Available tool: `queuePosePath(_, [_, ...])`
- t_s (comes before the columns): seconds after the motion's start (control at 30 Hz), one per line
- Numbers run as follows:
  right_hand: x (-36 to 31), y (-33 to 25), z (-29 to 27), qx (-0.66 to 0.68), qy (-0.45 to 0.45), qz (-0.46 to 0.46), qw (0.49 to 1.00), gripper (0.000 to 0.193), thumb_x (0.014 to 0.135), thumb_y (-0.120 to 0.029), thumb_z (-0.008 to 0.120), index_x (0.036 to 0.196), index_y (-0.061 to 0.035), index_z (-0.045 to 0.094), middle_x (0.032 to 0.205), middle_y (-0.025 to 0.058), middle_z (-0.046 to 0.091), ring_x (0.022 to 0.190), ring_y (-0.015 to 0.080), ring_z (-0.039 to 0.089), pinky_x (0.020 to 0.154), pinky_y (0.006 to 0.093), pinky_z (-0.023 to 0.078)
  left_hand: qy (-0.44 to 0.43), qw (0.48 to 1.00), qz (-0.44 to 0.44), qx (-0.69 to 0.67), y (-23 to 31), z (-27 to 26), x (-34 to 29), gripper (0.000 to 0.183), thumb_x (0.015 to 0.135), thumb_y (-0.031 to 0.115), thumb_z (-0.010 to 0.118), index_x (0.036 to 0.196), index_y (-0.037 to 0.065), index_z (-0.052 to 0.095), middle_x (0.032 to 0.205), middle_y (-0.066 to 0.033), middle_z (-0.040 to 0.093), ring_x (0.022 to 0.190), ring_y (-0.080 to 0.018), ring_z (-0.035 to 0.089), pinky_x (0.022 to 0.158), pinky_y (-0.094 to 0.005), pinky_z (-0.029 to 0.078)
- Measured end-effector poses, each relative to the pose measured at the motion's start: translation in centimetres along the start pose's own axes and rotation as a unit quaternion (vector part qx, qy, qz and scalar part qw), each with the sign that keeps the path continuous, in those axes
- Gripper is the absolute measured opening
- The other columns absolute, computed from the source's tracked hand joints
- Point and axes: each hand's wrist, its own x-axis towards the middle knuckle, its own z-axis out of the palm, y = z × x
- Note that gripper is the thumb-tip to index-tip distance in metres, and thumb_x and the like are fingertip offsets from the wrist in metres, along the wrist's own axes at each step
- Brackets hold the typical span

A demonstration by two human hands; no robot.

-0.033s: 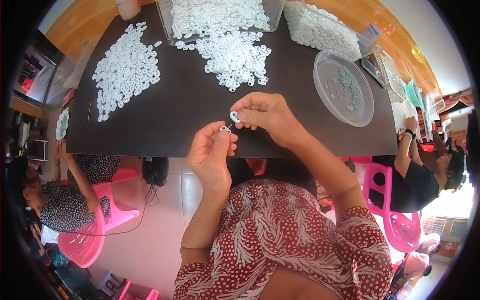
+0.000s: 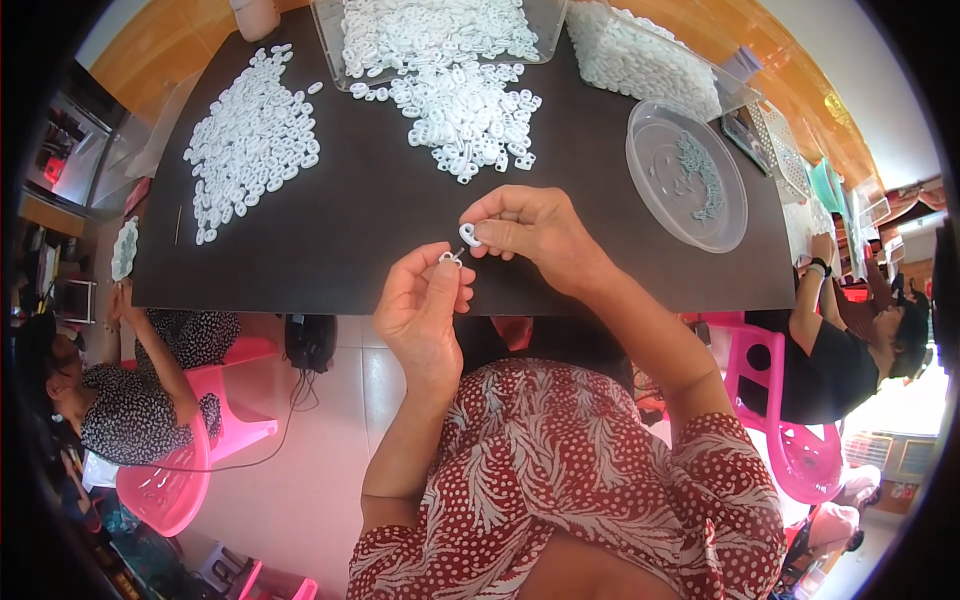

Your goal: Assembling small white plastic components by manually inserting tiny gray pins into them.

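Observation:
Above the table's near edge, my left hand (image 2: 424, 315) pinches a small white plastic piece (image 2: 449, 258) between thumb and fingertips. A short thin pin (image 2: 460, 251) shows at that piece, angled toward the other hand; whether it touches the other piece I cannot tell. My right hand (image 2: 540, 232) grips a white oval ring (image 2: 468, 235) between thumb and forefinger, close above the left fingertips. Beyond my hands lies a loose heap of similar white pieces (image 2: 475, 120), spilling from a clear bin (image 2: 552, 45). At the left is another spread of white oval pieces (image 2: 255, 135).
On the right, a round clear dish (image 2: 650, 205) holds small grey-green pins. Behind it stands a clear box (image 2: 735, 98) filled with white pieces, beside a phone (image 2: 748, 142). A thin stick (image 2: 179, 225) lies near the table's left edge. People sit at both sides on pink chairs (image 2: 165, 485).

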Motion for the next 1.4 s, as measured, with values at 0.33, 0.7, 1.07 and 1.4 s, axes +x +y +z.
queuePosePath(0.33, [-0.4, 0.6, 0.0, -0.012, -0.014, -0.036, 0.999, 0.014, 0.085, -0.007, 0.061, 0.095, 0.0022, 0.065, 0.081, 0.0041, 0.065, 0.073, 0.0076, 0.059, 0.063, 0.0207, 0.045, 0.007, 1.0, -0.001, 0.021, -0.2, 0.1, -0.3, 0.013, 0.087, 0.002, 0.058, 0.098, -0.005, 0.058, 0.077, -0.0085, 0.063, 0.062, -0.009, 0.057, 0.052, -0.0194, 0.045])
queuePosePath(0.7, [-0.4, 1.1, 1.0, -0.058, 0.017, -0.083, 0.995, 0.012, 0.082, -0.004, 0.059, 0.089, 0.0032, 0.066, 0.071, 0.003, 0.064, 0.067, 0.0061, 0.057, 0.061, 0.0211, 0.046, 0.005, 0.999, 0.007, 0.037, -0.4, 0.0, -0.5, 0.013, 0.087, 0.001, 0.058, 0.099, -0.005, 0.058, 0.079, -0.008, 0.063, 0.064, -0.0076, 0.057, 0.054, -0.0179, 0.045])
queuePosePath(1.07, [-1.3, 0.9, 1.9, -0.163, 0.036, -0.12, 0.979, 0.009, 0.083, -0.004, 0.061, 0.09, 0.0001, 0.065, 0.079, 0.0052, 0.062, 0.075, 0.0121, 0.056, 0.069, 0.0259, 0.046, -0.007, 0.999, 0.025, 0.02, -0.7, 0.1, -0.5, 0.018, 0.088, 0.003, 0.059, 0.103, -0.006, 0.057, 0.08, -0.0081, 0.063, 0.067, -0.0091, 0.059, 0.056, -0.0191, 0.046])
queuePosePath(1.4, [-1.5, 1.2, 2.2, -0.23, 0.058, -0.188, 0.953, 0.007, 0.079, -0.003, 0.06, 0.085, -0.0023, 0.065, 0.071, 0.0058, 0.062, 0.072, 0.0204, 0.053, 0.067, 0.0328, 0.044, -0.025, 0.999, 0.037, 0.011, -1.2, -0.1, -0.5, 0.025, 0.089, 0.004, 0.058, 0.111, -0.007, 0.055, 0.079, -0.0075, 0.063, 0.066, -0.0093, 0.057, 0.059, -0.0204, 0.047])
